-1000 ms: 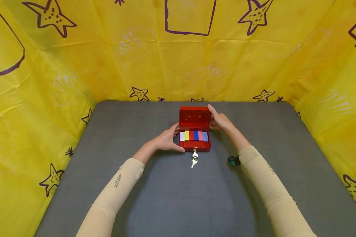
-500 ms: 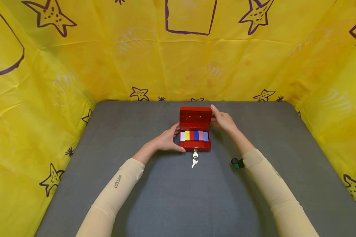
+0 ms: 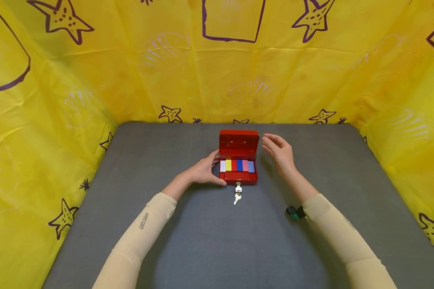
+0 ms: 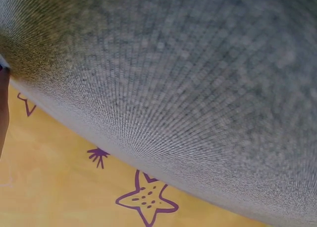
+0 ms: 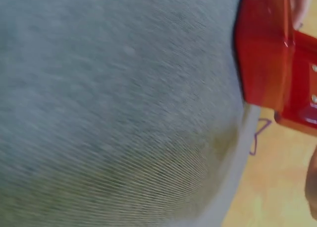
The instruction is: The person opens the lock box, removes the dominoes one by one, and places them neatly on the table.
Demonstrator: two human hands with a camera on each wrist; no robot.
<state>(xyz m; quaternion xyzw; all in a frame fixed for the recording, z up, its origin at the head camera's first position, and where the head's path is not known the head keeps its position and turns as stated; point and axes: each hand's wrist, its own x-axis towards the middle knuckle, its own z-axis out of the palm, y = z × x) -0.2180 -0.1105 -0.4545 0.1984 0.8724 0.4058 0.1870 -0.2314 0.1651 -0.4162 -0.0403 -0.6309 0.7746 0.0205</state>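
1. While the left hand [image 3: 202,170] grips the red cash box [image 3: 236,176] on the grey table [image 3: 188,241], probably steadying it, the lid [image 3: 238,147] stands raised.
2. Beside it, the right hand [image 3: 281,155] hangs loosely bent, holding nothing (keys [image 3: 238,193] at the front).

A grey table [image 3: 217,245] with a finely textured top and 2 rounded far corners carries 1 red cash box [image 3: 238,176]; the box stands near the far edge, lid raised; 2 keys [image 3: 237,197] hang at its front, whether touching the tabletop cannot be told.
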